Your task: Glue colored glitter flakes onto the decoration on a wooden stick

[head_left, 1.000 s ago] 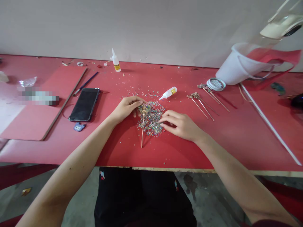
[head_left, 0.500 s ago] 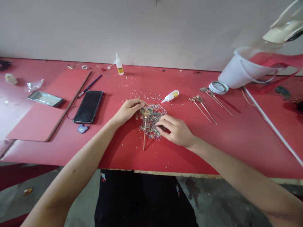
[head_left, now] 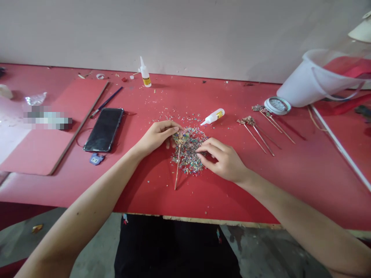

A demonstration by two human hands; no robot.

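My left hand is closed on the ornate head of a gold hairpin, whose long stem points toward the table's front edge. Beneath and beside the head spreads a pile of small shiny shell-like chips in many colours. Over the right side of that pile is my right hand, thumb and forefinger pinched together. Whatever lies between those fingertips is too small to make out. Just behind the pile a small glue bottle lies on its side, nozzle toward the chips.
Several finished-looking hairpins lie to the right, by a round white lid and a white bucket. On the left are a phone, a paintbrush and a red board. Another glue bottle stands upright at the back.
The view has shifted slightly, so things on the right sit farther right. My right hand has moved slightly away from the hairpin head; my left hand keeps its hold.
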